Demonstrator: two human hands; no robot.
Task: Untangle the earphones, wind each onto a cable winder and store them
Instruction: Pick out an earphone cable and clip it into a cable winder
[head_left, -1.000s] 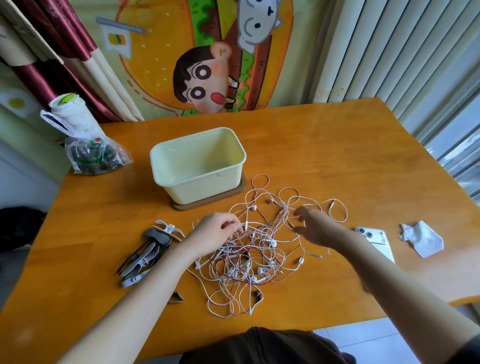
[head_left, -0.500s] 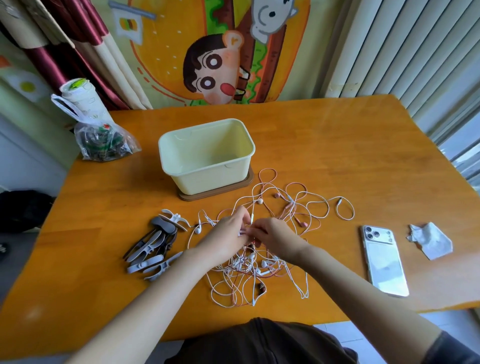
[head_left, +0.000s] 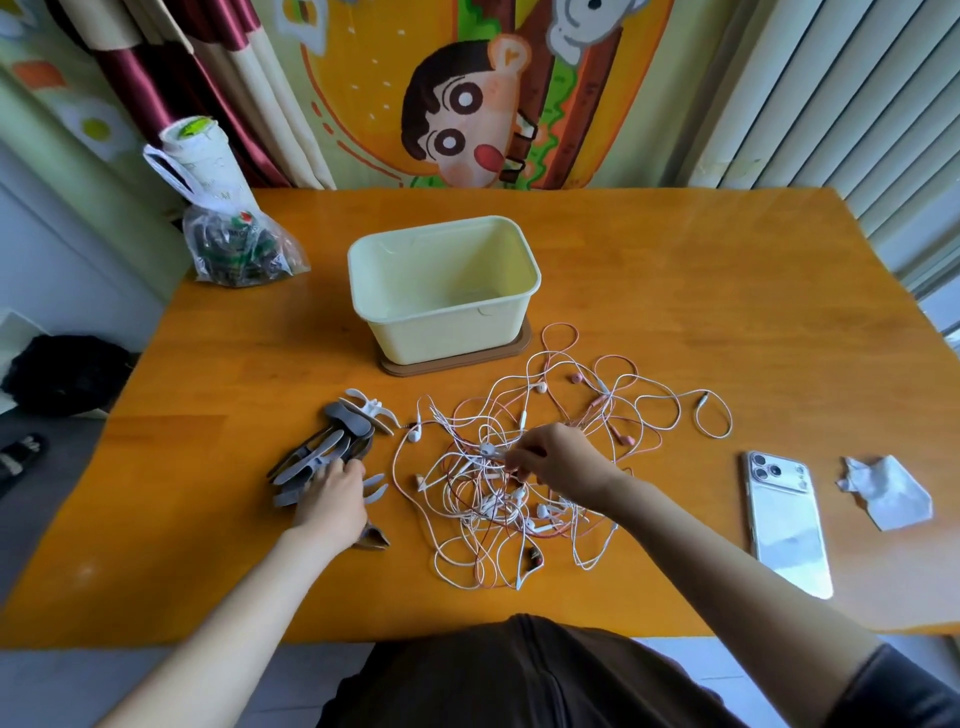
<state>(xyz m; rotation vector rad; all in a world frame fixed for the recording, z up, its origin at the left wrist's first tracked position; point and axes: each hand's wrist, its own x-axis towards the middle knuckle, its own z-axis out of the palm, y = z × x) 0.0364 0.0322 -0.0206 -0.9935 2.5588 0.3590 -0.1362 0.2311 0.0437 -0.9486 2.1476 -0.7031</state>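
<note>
The left hand (head_left: 332, 499) covers the grey cable winders (head_left: 340, 444) left-front of the cream box (head_left: 444, 332), its fingertips hidden, so I cannot tell whether it grips one. On the orange table (head_left: 701, 291), just before the box, the right hand (head_left: 563, 460) pinches a cord in the tangled earphones (head_left: 493, 483). Half a second ago both hands met in the tangle.

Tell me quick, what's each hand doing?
Left hand: touching the cable winders; grip cannot be told.
Right hand: pinching a cable of the tangled earphones.
</note>
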